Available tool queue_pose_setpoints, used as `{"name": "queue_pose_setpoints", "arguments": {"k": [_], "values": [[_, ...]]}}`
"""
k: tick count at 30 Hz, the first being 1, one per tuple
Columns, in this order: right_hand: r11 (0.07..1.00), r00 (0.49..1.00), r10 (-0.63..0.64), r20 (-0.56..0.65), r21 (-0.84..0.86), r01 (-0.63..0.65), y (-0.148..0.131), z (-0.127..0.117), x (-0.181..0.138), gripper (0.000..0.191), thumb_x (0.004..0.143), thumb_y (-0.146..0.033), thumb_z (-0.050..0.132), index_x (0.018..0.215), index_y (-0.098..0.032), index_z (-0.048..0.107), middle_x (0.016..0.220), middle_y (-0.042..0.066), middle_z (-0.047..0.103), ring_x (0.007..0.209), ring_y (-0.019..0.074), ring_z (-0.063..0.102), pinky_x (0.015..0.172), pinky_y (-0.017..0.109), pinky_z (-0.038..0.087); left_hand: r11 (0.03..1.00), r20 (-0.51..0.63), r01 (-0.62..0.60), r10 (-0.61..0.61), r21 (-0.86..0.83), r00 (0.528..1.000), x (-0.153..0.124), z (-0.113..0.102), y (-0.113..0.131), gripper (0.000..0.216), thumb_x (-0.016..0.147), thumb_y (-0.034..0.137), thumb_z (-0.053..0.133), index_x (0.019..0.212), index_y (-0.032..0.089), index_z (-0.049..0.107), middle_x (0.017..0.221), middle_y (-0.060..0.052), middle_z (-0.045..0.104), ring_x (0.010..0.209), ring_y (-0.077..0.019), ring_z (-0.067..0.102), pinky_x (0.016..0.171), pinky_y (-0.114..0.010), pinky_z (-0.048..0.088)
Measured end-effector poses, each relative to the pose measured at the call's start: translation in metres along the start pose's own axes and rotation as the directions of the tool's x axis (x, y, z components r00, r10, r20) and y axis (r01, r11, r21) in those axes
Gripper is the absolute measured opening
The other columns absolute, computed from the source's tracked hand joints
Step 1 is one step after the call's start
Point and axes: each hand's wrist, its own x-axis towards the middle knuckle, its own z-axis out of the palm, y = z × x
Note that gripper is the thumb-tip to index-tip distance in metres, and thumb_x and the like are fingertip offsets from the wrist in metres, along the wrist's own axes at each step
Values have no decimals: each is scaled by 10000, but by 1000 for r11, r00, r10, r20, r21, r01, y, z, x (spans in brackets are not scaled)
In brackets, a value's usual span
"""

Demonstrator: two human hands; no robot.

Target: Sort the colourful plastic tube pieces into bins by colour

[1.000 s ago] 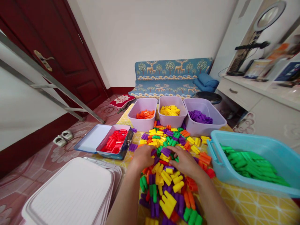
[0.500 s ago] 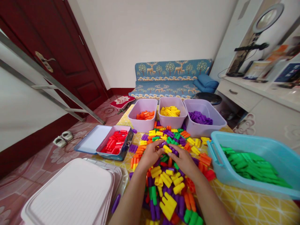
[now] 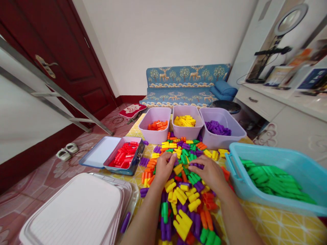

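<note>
Above the middle of a mixed heap of plastic finger-shaped building blocks (image 3: 183, 195), my two hands are apart. My left hand (image 3: 165, 167) is closed, thumb against the fingers. Purple shows by its fingertips, but what it grips is mostly hidden. My right hand (image 3: 211, 173) pinches a purple block (image 3: 198, 166) between thumb and fingers. A yellow block (image 3: 178, 169) lies on the heap between the hands. Green blocks (image 3: 193, 177) lie just below the right hand. Nearer me is a wide yellow block (image 3: 183, 224).
Lilac bins hold orange (image 3: 154, 137), yellow (image 3: 187, 132) and purple blocks (image 3: 218, 127). A blue tub (image 3: 276, 200) of green blocks stands right. At left are an open case (image 3: 135, 166) with red blocks and stacked white lids (image 3: 76, 207). A sofa (image 3: 176, 93) is behind.
My hands have moved apart, the right one going rightward with a purple block. The yellow block that was between my fingers now lies on the heap.
</note>
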Motion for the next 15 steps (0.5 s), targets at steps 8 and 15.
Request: {"name": "queue_pose_setpoints", "arguments": {"k": [8,15], "values": [[878,971,90,220,442,-182,-3,-18,-5,195,715,-331,684,864,-219,739,848,47,738,777,236,680,677,338,544,997,88,-48,42,66,995,-2,2,-2,228,860,325,538,846,174,708,842,-47,706,803,-172,630,747,-276,468],[500,871,306,-384,843,196,-21,-19,1,562,820,-372,621,1349,-295,446,1410,97,485,1170,244,582,949,436,489,994,97,-48,38,94,995,-2,1,-2,225,858,314,540,830,170,712,825,-46,704,785,-169,631,726,-269,468]]}}
